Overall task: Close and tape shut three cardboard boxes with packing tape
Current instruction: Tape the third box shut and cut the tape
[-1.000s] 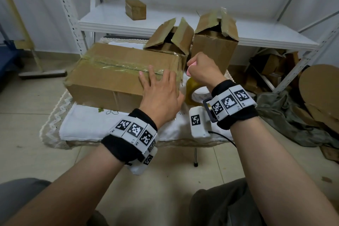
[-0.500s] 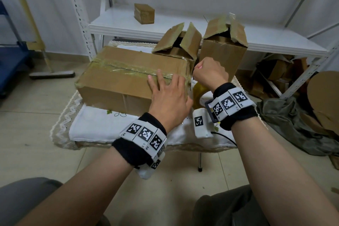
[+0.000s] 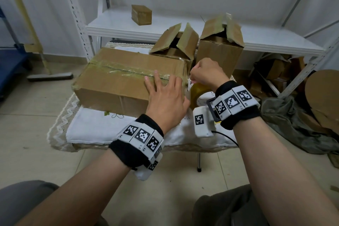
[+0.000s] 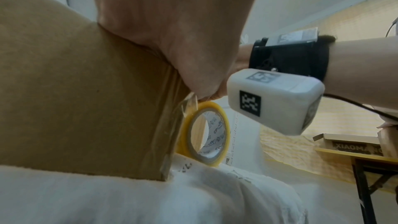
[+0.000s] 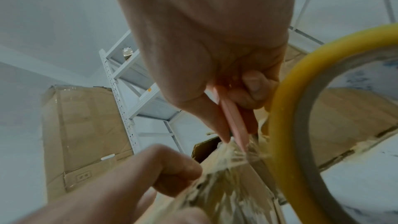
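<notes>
Now the strip wants cutting close to the large taped brown cardboard box (image 3: 128,80) on the desk (image 3: 95,130), held taut, I judge. Left hand (image 3: 166,97) lies flat, fingers (image 3: 156,79) straight, pressing tape onto its right end. Right hand (image 3: 207,73) grips a slim pink cutter (image 5: 233,118) beside the yellow tape roll (image 4: 204,133).

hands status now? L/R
Left hand: open, pressing flat on the taped box.
Right hand: closed around a pink cutter at the tape.
</notes>
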The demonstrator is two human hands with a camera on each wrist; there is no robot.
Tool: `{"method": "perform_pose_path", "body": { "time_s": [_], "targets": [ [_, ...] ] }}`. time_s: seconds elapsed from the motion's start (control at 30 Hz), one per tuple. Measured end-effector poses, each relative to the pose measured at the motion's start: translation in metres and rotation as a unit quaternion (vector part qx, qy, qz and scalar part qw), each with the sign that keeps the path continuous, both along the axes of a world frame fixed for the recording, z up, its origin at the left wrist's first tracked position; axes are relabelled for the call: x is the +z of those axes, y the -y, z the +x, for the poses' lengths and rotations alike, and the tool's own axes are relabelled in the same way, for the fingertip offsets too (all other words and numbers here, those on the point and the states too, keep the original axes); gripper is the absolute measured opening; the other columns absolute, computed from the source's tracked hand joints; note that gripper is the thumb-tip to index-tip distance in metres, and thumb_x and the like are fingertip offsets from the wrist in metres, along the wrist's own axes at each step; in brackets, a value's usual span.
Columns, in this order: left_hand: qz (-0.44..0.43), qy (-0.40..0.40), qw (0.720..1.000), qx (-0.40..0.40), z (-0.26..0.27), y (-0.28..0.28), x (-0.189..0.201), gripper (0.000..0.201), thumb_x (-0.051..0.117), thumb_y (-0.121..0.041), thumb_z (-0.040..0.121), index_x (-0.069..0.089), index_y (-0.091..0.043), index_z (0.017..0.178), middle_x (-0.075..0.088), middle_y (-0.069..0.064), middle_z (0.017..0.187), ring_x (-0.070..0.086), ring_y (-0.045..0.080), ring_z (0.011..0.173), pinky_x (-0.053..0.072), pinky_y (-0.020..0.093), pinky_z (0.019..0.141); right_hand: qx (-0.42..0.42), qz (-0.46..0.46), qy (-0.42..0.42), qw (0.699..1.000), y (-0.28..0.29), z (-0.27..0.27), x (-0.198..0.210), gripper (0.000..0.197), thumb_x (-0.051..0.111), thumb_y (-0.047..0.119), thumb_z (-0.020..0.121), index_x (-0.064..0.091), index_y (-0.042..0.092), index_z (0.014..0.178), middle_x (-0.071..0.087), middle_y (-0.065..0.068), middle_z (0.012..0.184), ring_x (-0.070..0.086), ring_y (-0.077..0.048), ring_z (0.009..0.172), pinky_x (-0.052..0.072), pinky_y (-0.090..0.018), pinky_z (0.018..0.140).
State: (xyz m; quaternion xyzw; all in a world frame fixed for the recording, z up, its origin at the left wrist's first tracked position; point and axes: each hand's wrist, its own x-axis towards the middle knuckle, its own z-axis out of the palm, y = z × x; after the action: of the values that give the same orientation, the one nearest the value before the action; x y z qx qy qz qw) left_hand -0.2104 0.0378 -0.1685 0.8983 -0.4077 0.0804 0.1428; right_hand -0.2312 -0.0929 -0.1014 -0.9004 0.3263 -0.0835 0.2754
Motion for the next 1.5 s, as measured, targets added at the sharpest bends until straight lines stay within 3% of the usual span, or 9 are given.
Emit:
{"method": "perform_pose_path", "body": {
  "time_s": [0.33, 0.6, 0.73, 0.87, 1.0, 1.1, 1.27, 1.37, 1.5],
  "targets": [
    [0.001, 0.008, 1.000, 0.003, 0.000, 0.000, 0.001, 0.043, 0.034, -0.041, 0.099, 0.039, -0.012, 0.130, 0.041, 0.012, 0.138, 0.011, 0.053, 0.146, 0.008, 0.074, 0.113, 0.023, 0.031, 0.018, 0.999, 0.006, -0.008, 0.004, 0.022, 0.059, 0.004, 0.078, 0.076, 0.002, 0.093, 0.072, -0.013, 0.101, 0.066, -0.031, 0.101, 0.053, -0.047, 0.097],
    [0.000, 0.006, 1.000, 0.005, -0.001, -0.001, 0.002, 0.046, 0.031, -0.043, 0.100, 0.036, -0.012, 0.134, 0.039, 0.012, 0.140, 0.009, 0.053, 0.147, 0.004, 0.072, 0.115, 0.046, 0.030, -0.005, 0.998, 0.002, -0.010, 0.006, 0.020, 0.057, 0.007, 0.089, 0.074, 0.001, 0.097, 0.075, -0.011, 0.095, 0.062, -0.028, 0.113, 0.045, -0.048, 0.107],
    [-0.003, 0.005, 1.000, 0.005, 0.000, 0.000, 0.001, 0.045, 0.033, -0.042, 0.099, 0.036, -0.012, 0.133, 0.040, 0.012, 0.138, 0.011, 0.054, 0.146, 0.005, 0.073, 0.114, 0.039, 0.041, -0.006, 0.998, 0.004, -0.011, 0.006, 0.017, 0.057, 0.009, 0.089, 0.073, 0.004, 0.093, 0.076, -0.009, 0.086, 0.068, -0.025, 0.100, 0.050, -0.046, 0.101],
    [0.009, 0.017, 1.000, -0.003, 0.003, -0.001, -0.001, 0.051, 0.033, -0.043, 0.100, 0.027, -0.019, 0.145, 0.036, 0.013, 0.144, 0.009, 0.055, 0.146, 0.005, 0.073, 0.114, -0.019, 0.057, 0.087, 0.994, 0.018, -0.016, 0.001, 0.019, 0.052, 0.006, 0.089, 0.070, 0.008, 0.090, 0.075, -0.010, 0.092, 0.071, -0.026, 0.098, 0.056, -0.042, 0.094],
    [0.017, 0.018, 0.999, -0.022, 0.004, -0.002, -0.001, 0.052, 0.030, -0.042, 0.101, 0.018, -0.037, 0.152, 0.028, 0.015, 0.151, 0.005, 0.054, 0.146, -0.001, 0.074, 0.112, -0.095, 0.131, 0.231, 0.959, 0.038, -0.027, -0.004, 0.016, 0.055, 0.005, 0.088, 0.062, 0.019, 0.086, 0.068, 0.003, 0.090, 0.065, -0.016, 0.091, 0.053, -0.032, 0.071],
    [0.036, 0.016, 0.999, -0.032, 0.004, 0.000, 0.001, 0.049, 0.029, -0.040, 0.103, 0.020, -0.042, 0.151, 0.025, 0.015, 0.151, 0.004, 0.053, 0.146, -0.002, 0.075, 0.111, -0.125, 0.127, 0.260, 0.949, 0.053, -0.036, -0.010, 0.018, 0.057, 0.007, 0.088, 0.057, 0.025, 0.086, 0.064, 0.001, 0.105, 0.065, -0.024, 0.105, 0.055, -0.041, 0.086],
    [0.057, -0.004, 0.998, -0.037, 0.004, 0.004, 0.005, 0.048, 0.032, -0.034, 0.101, 0.029, -0.034, 0.149, 0.025, 0.015, 0.147, 0.009, 0.053, 0.145, 0.005, 0.074, 0.112, -0.147, 0.076, 0.176, 0.970, 0.071, -0.047, -0.023, 0.024, 0.057, 0.005, 0.088, 0.050, 0.028, 0.086, 0.058, -0.008, 0.123, 0.061, -0.033, 0.115, 0.057, -0.048, 0.092],
    [0.056, -0.010, 0.997, -0.042, 0.004, 0.004, 0.007, 0.044, 0.033, -0.033, 0.100, 0.036, -0.027, 0.144, 0.028, 0.015, 0.141, 0.017, 0.053, 0.142, 0.010, 0.073, 0.113, -0.144, 0.067, 0.081, 0.984, 0.070, -0.050, -0.032, 0.021, 0.057, 0.005, 0.093, 0.051, 0.023, 0.083, 0.061, -0.013, 0.114, 0.067, -0.035, 0.103, 0.062, -0.043, 0.074],
    [0.055, -0.012, 0.997, -0.047, 0.005, 0.003, 0.007, 0.042, 0.034, -0.032, 0.100, 0.038, -0.023, 0.140, 0.031, 0.015, 0.138, 0.023, 0.049, 0.139, 0.013, 0.070, 0.114, -0.100, 0.053, -0.024, 0.993, 0.061, -0.051, -0.030, 0.020, 0.050, 0.000, 0.096, 0.060, 0.006, 0.080, 0.071, -0.024, 0.100, 0.071, -0.037, 0.097, 0.060, -0.050, 0.088]
  ]
}}
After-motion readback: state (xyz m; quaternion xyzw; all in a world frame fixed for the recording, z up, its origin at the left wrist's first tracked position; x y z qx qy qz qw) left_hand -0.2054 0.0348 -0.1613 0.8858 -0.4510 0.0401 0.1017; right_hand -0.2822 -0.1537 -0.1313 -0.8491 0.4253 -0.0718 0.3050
